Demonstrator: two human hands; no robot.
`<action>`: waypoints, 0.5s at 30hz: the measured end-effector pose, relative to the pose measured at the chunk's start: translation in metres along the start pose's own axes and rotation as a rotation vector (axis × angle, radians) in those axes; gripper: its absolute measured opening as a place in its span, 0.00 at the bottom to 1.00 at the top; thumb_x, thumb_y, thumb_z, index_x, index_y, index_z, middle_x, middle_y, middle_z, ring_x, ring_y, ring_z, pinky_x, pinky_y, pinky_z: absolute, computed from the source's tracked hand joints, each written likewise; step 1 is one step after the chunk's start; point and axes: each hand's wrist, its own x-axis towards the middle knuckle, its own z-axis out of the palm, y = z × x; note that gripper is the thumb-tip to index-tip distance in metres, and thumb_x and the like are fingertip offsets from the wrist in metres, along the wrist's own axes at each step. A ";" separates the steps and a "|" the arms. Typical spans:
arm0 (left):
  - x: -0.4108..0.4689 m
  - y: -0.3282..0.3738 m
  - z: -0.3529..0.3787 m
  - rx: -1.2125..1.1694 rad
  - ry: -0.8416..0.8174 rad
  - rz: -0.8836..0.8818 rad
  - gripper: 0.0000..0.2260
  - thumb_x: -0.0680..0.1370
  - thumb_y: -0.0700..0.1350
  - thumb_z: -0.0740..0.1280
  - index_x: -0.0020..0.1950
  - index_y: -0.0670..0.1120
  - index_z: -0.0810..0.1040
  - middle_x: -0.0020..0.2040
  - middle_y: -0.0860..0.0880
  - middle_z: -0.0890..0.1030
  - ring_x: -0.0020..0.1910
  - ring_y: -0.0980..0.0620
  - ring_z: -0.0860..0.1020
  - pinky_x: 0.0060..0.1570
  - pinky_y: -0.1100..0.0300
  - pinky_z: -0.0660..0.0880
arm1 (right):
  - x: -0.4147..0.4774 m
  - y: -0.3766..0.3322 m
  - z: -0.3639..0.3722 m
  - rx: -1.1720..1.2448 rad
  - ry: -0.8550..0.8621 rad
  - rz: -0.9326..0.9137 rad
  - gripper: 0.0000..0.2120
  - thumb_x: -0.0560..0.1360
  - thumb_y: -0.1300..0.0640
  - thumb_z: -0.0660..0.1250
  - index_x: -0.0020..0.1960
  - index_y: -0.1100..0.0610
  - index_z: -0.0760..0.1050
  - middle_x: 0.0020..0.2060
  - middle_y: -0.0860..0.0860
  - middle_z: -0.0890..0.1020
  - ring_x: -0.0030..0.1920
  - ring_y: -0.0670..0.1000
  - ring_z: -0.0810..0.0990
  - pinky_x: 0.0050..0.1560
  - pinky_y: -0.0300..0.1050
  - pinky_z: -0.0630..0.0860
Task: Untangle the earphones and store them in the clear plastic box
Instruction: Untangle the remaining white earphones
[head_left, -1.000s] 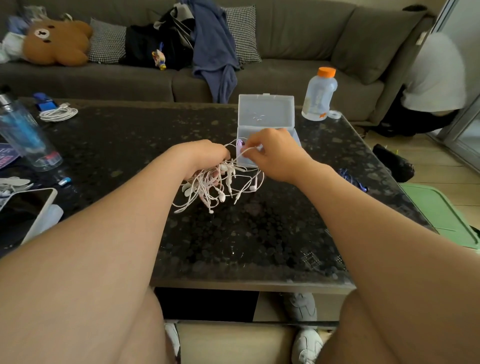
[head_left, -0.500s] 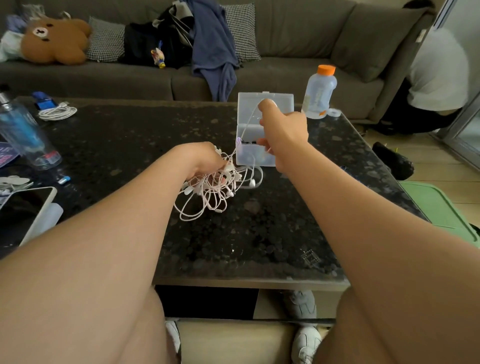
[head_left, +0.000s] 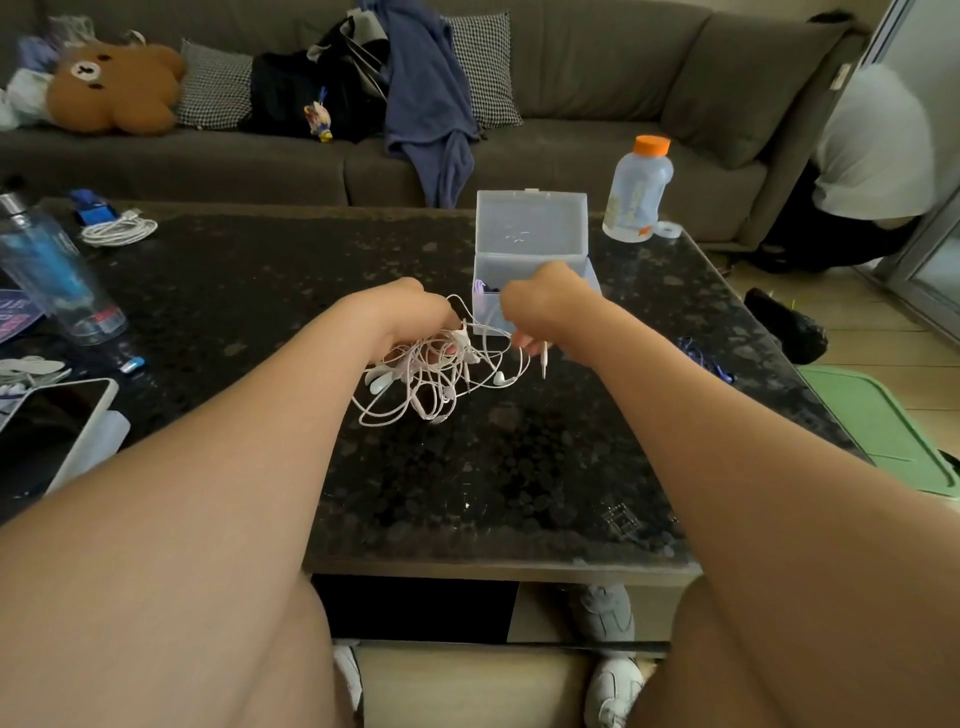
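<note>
A tangle of white and pink earphones (head_left: 436, 379) lies on the dark stone table (head_left: 493, 493) between my hands. My left hand (head_left: 410, 317) grips the top of the tangle, fingers curled round the cords. My right hand (head_left: 545, 306) pinches one cord; its plug end dangles below the fingers. Just behind my right hand stands the clear plastic box (head_left: 530, 244) with its lid raised; something purple shows inside at its left wall.
A clear bottle with an orange cap (head_left: 639, 192) stands at the far right of the table. At the left are a blue bottle (head_left: 52, 270), a coiled white cable (head_left: 119, 231) and a tablet (head_left: 57, 426). A purple cord (head_left: 706, 358) lies at the right. A sofa is behind.
My right hand, which had been raised over the box pulling a cord upward, has come back down beside the tangle. My left hand has stayed on the tangle.
</note>
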 end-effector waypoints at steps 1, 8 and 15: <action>-0.001 0.001 -0.002 -0.024 -0.011 -0.009 0.17 0.79 0.46 0.72 0.66 0.42 0.78 0.50 0.43 0.87 0.42 0.48 0.86 0.40 0.52 0.82 | -0.002 0.001 -0.003 -0.123 -0.086 -0.012 0.13 0.83 0.59 0.58 0.62 0.66 0.73 0.40 0.61 0.84 0.33 0.51 0.83 0.33 0.39 0.76; -0.005 0.001 -0.005 -0.141 -0.098 0.002 0.19 0.71 0.45 0.70 0.62 0.43 0.80 0.56 0.38 0.85 0.48 0.43 0.84 0.63 0.39 0.80 | -0.012 0.009 -0.004 -0.402 -0.590 0.050 0.23 0.74 0.66 0.60 0.68 0.61 0.75 0.47 0.50 0.90 0.48 0.51 0.90 0.55 0.48 0.81; -0.020 0.007 -0.003 -0.130 -0.152 0.010 0.22 0.73 0.41 0.66 0.66 0.40 0.81 0.59 0.39 0.82 0.54 0.42 0.78 0.68 0.39 0.76 | -0.002 0.015 0.006 -0.169 -0.533 -0.024 0.21 0.78 0.64 0.63 0.71 0.59 0.70 0.54 0.59 0.87 0.52 0.59 0.89 0.58 0.53 0.83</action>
